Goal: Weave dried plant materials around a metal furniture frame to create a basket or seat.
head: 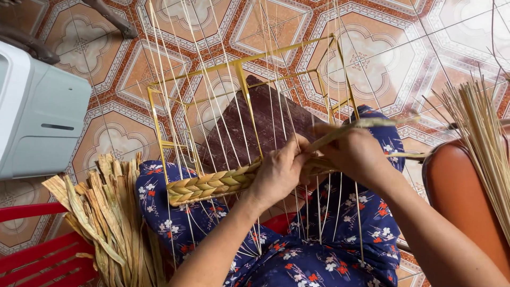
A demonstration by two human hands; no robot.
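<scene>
A yellow wire basket frame (241,79) rests on my lap, with several thin pale reed stakes (276,95) running up through it. A braided band of flat straw (212,183) is woven along the frame's near rim. My left hand (279,172) pinches the braid at its right end. My right hand (353,151) grips a flat straw strand (361,126) that sticks out to the right, close against the left hand. A dark woven base panel (255,122) shows inside the frame.
A bundle of dried flat straw leaves (106,212) lies on a red plastic chair (37,255) at the left. A sheaf of thin reeds (481,138) stands over an orange seat (457,196) at the right. A white-grey appliance (37,111) sits far left on patterned floor tiles (382,48).
</scene>
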